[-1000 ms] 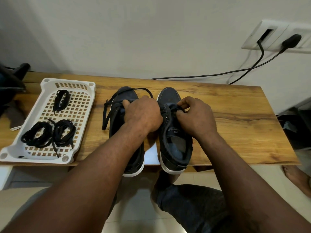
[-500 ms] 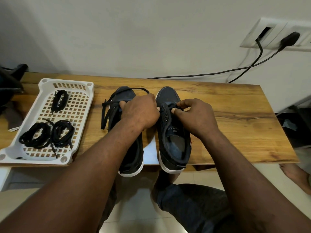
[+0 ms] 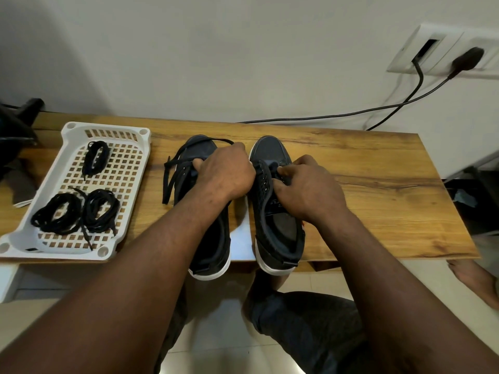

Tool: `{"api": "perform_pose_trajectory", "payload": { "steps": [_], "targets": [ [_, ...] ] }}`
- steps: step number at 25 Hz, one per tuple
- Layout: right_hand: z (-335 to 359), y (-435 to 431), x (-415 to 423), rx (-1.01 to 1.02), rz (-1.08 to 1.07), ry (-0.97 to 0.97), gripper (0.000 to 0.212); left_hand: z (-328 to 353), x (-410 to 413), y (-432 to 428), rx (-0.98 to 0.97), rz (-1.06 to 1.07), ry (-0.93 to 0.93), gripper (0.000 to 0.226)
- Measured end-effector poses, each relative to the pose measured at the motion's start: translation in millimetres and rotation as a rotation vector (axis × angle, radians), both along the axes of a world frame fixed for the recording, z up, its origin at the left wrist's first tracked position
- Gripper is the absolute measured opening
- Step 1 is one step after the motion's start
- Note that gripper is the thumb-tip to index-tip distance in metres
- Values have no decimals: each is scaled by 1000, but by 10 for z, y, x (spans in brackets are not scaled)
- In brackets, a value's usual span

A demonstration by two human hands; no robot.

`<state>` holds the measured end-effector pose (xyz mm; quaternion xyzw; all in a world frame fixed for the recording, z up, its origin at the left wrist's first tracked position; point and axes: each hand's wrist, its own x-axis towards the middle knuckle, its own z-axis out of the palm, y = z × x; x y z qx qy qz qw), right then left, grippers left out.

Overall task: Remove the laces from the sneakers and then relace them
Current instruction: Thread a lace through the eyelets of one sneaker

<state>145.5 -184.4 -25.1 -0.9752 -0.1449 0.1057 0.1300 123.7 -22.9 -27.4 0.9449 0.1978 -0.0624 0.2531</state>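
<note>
Two dark sneakers with white soles stand side by side on the wooden table (image 3: 378, 211), their heels over its front edge. My left hand (image 3: 224, 171) lies curled over the left sneaker (image 3: 213, 238), its fingertips at the right sneaker's inner eyelet row. It seems to grip a black lace (image 3: 172, 171) whose loose part loops over the left sneaker's toe and hangs down its left side. My right hand (image 3: 305, 187) pinches the lace at the front eyelets of the right sneaker (image 3: 272, 149). My fingers hide the lacing itself.
A white perforated tray (image 3: 67, 249) at the table's left holds three coiled black laces (image 3: 95, 156). Black cables (image 3: 324, 118) run from a wall socket (image 3: 437, 49) behind the table. A dark object (image 3: 16, 130) stands at the far left. My knee (image 3: 310, 319) is below the table edge.
Both hands have stayed at the right sneaker's front eyelets. My right fingers have drawn in closer over the tongue, and my left hand has shifted slightly toward the toes.
</note>
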Motion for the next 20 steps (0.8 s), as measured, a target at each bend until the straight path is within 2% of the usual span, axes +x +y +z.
{"api": "perform_pose_trajectory", "payload": {
  "steps": [4, 9, 12, 14, 17, 20],
  "targets": [
    [-21, 0, -1, 78, -53, 13, 42, 22, 6, 45, -106, 38, -59, 8],
    [-5, 22, 58, 396, -177, -89, 30, 160, 7, 67, -551, 104, -272, 15],
    [86, 97, 55, 626, -77, -11, 30, 315, 7, 94, -713, 91, -344, 16],
    [111, 168, 17, 687, -19, 66, 17, 375, -17, 94, -817, 50, -354, 18],
    [100, 195, -2, 795, -91, 72, 21, 362, -26, 85, -852, 10, -354, 19],
    [158, 110, 81, 1081, -220, 40, 10, 325, -13, 81, -807, 47, -484, 19]
  ]
}}
